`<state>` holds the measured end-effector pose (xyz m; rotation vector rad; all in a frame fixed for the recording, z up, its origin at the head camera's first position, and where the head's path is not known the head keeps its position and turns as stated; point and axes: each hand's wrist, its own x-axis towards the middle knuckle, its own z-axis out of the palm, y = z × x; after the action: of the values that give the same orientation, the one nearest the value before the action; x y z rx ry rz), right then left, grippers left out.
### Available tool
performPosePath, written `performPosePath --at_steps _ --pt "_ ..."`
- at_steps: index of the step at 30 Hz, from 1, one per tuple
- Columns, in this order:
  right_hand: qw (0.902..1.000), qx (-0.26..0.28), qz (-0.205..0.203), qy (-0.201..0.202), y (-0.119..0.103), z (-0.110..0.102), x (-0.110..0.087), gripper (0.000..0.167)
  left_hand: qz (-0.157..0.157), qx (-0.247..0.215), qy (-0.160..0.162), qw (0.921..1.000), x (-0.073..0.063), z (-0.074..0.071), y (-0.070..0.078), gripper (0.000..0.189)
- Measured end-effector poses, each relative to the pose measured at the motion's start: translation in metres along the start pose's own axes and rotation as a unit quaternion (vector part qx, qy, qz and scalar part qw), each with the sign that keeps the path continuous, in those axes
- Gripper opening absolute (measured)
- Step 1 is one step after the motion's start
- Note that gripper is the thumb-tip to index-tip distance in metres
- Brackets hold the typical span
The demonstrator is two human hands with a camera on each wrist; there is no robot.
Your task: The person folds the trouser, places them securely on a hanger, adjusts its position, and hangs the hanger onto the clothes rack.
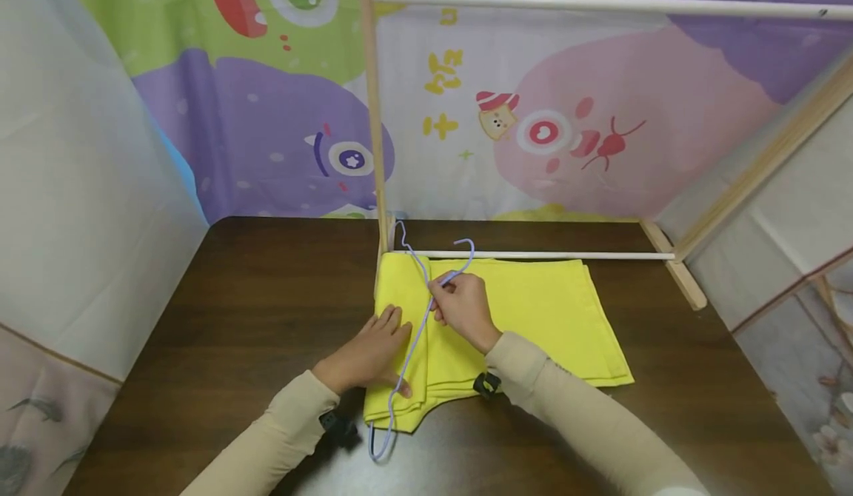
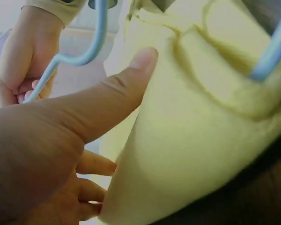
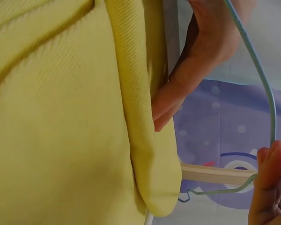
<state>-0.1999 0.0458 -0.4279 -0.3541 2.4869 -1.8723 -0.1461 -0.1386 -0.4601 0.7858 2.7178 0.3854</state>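
A folded yellow garment point(image 1: 526, 318) lies on the table, its left part turned over in layers. A light purple wire hanger point(image 1: 418, 335) stands slanted over that fold, its lower bar running through the cloth and its lower end sticking out at the near edge. My right hand point(image 1: 464, 309) pinches the hanger at the base of its hook. On the folded layers rests my left hand point(image 1: 373, 352), fingers spread on the left side and thumb at the wire. The left wrist view shows the thumb point(image 2: 117, 93) straight along the cloth.
Behind the garment stands a rack with a white top rail point(image 1: 566, 0), a wooden left post point(image 1: 375, 111) and a thin lower rail point(image 1: 566, 255). Its right foot point(image 1: 686, 281) sits on the dark wooden table point(image 1: 266, 289). A printed cartoon curtain point(image 1: 286, 126) hangs behind.
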Motion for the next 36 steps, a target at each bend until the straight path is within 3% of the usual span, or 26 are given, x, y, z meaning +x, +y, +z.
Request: performPosePath --at_steps 6,11,14,21,28,31,33,36 --pt "0.9999 -0.007 0.008 -0.003 0.001 -0.001 0.001 0.022 0.013 -0.021 0.045 0.9987 -0.002 0.001 -0.011 0.091" --pt "0.9999 -0.002 0.015 -0.007 0.002 -0.001 0.001 0.023 0.025 -0.031 0.048 0.9981 -0.002 -0.001 -0.016 0.092" --pt "0.9998 0.003 0.018 -0.011 0.001 0.000 0.001 0.022 0.028 -0.010 0.037 0.9989 0.002 0.000 -0.016 0.096" --pt "0.9998 -0.002 0.020 -0.009 0.000 -0.001 -0.002 0.020 0.067 0.030 0.007 0.9973 0.005 0.002 -0.011 0.084" --pt "0.9998 -0.007 0.013 -0.011 0.001 -0.001 -0.002 0.022 0.043 0.046 -0.038 0.9973 0.006 0.002 -0.003 0.102" --pt "0.9998 -0.007 0.012 -0.011 0.001 -0.001 -0.002 0.021 0.059 0.053 -0.017 0.9967 0.007 0.003 0.000 0.092" --pt "0.9999 -0.008 0.009 -0.010 0.001 -0.001 -0.002 0.020 0.091 0.052 0.015 0.9944 0.008 0.003 0.001 0.074" --pt "0.9999 -0.009 0.003 -0.007 0.001 -0.001 -0.001 0.019 0.154 0.049 0.062 0.9849 0.011 0.002 0.001 0.041"
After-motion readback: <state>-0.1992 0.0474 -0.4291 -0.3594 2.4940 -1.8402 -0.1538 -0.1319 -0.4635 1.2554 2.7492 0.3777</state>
